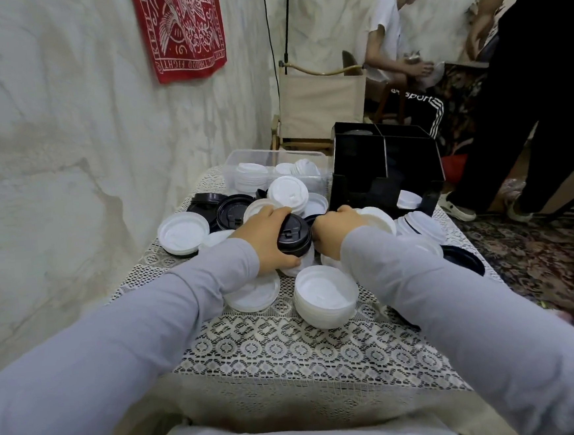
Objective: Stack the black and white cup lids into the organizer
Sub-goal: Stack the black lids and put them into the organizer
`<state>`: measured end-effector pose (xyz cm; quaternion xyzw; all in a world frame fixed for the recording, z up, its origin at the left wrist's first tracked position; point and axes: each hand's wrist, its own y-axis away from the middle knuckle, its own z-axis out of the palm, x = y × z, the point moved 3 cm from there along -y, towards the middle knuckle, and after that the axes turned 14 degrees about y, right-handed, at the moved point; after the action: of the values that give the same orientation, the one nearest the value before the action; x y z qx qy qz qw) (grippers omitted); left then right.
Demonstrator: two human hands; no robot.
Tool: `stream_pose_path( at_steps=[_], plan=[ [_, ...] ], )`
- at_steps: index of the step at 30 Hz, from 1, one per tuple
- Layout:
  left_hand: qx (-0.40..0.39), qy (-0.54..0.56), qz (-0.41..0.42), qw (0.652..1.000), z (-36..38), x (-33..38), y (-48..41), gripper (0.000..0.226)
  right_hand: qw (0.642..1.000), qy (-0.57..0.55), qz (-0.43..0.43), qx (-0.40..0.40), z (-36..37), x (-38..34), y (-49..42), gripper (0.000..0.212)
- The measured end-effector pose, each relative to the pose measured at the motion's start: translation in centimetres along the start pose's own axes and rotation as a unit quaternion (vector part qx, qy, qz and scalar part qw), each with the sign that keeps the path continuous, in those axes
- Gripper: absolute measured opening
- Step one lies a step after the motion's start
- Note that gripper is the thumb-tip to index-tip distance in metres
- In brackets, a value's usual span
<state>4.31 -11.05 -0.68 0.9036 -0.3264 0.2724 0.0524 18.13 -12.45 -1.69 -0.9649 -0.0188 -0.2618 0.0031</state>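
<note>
Gripping one black lid stack (294,234) with left hand (263,241), fingers (273,215) clamped round it; right hand (334,230) alongside, curl cannot tell. One organizer (360,163), one clear tub (240,159) behind.

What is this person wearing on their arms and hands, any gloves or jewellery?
Both arms wear plain, loose, pale grey-lilac long sleeves, the left sleeve and the right sleeve, ending at the wrists. The left hand and right hand are bare: no gloves, and no watch or rings show.
</note>
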Motion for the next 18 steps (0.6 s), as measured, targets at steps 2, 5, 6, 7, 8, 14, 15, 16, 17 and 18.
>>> stream_pose_path(
  at_steps=[2,5,6,7,8,14,15,16,17,18],
  plan=[
    [-0.001,-0.001,0.0,1.0,0.0,-0.1,0.0,0.098,0.999,-0.041,0.014,-0.015,-0.1,0.3,0.3,0.018],
    [-0.002,-0.008,-0.001,1.0,0.2,-0.2,0.0,0.099,0.998,-0.059,0.03,-0.021,-0.4,0.4,0.4,0.015],
    [-0.001,-0.01,-0.001,1.0,0.2,-0.2,0.0,0.099,0.997,-0.066,0.035,-0.022,-0.4,0.4,0.4,0.013],
    [0.0,-0.012,0.0,1.0,0.2,-0.2,0.0,0.099,0.996,-0.071,0.041,-0.023,-0.4,0.3,0.3,0.013],
    [0.001,-0.014,0.001,1.0,0.2,-0.2,0.0,0.098,0.996,-0.075,0.046,-0.022,-0.4,0.3,0.3,0.014],
    [0.0,-0.019,0.005,1.0,0.2,-0.1,0.0,0.098,0.997,-0.053,0.045,0.023,-0.8,0.3,0.6,0.01],
    [0.001,-0.019,0.006,1.0,0.3,-0.1,0.0,0.098,0.997,-0.054,0.048,0.035,-1.0,0.4,0.7,0.011],
    [0.001,-0.019,0.007,1.0,0.3,0.0,0.0,0.098,0.996,-0.062,0.052,0.045,-1.2,0.6,0.8,0.013],
    [0.002,-0.019,0.008,1.0,0.2,0.0,0.0,0.098,0.994,-0.076,0.057,0.056,-1.3,0.8,1.0,0.014],
    [0.004,-0.019,0.01,1.0,0.2,0.1,0.0,0.097,0.992,-0.094,0.061,0.064,-1.4,1.0,1.1,0.015]
  ],
)
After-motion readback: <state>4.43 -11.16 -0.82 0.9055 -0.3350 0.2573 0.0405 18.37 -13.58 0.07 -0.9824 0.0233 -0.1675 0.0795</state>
